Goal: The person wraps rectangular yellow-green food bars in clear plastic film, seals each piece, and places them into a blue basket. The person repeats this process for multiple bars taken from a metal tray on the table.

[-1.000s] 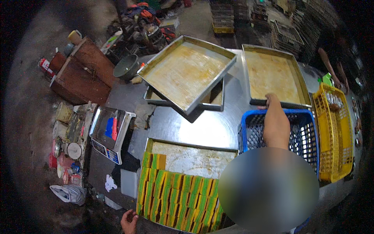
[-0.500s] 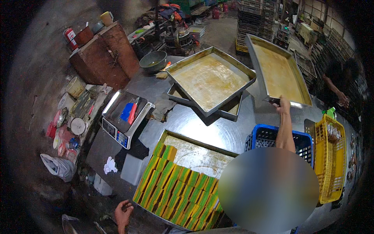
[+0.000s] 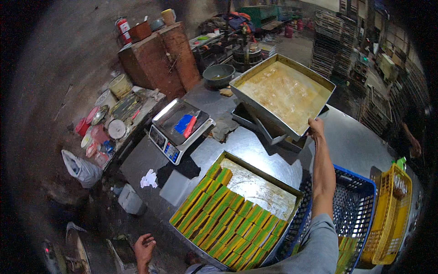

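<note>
My right hand (image 3: 315, 128) grips the near right corner of a shallow square metal baking tray (image 3: 285, 96) with a brownish, stained bottom. That tray is tilted above other trays (image 3: 264, 128) on the metal table; whether it touches them I cannot tell. My left hand (image 3: 144, 248) hangs near the lower edge, loosely curled and holding nothing, left of another baking tray (image 3: 260, 185). Rows of green and yellow layered cake pieces (image 3: 228, 221) fill the near part of this tray, with bare metal showing at its far end.
Right of the cake tray stands a blue plastic basket (image 3: 372, 208) holding some cake pieces, beside a yellow basket (image 3: 388, 219). A digital scale (image 3: 175, 125) bears a blue and red scraper (image 3: 187, 125). A grey bowl (image 3: 218, 75) sits behind. Another person's hand (image 3: 414, 147) shows far right.
My right hand has swung the held tray from the right to over the other trays. The view has shifted, and the blue basket shows more. My left hand stays low and empty.
</note>
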{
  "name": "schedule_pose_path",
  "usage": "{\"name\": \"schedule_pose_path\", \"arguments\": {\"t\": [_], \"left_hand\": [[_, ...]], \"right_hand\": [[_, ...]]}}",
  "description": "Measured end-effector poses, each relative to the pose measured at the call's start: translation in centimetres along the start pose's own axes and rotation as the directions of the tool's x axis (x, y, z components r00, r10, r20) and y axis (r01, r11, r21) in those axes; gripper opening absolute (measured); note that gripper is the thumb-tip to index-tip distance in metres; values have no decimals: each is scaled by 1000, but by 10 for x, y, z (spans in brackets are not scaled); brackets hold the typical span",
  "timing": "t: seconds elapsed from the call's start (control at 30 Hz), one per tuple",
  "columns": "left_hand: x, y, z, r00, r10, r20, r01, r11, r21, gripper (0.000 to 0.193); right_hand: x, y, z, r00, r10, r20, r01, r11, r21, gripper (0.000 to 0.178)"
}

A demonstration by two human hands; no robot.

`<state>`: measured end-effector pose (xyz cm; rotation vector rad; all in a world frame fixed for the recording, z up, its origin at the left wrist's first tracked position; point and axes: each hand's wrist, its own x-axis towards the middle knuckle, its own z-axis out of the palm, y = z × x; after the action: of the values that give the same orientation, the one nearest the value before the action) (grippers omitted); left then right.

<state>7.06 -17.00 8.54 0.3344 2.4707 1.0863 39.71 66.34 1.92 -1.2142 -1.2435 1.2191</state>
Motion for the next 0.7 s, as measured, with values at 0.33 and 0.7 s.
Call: {"name": "schedule_pose_path", "arguments": {"t": [0.33,0.7], "left_hand": [[19,-51,-4,1000,22,10,-22,997,-77,47],[177,-25,48,926,364,102,-375,920,118,28]], "right_hand": [[23,-30,-13,976,-217,3,126,558,-820,48],[-340,-52,70,935,-228,271,348,740,-576,38]]}}
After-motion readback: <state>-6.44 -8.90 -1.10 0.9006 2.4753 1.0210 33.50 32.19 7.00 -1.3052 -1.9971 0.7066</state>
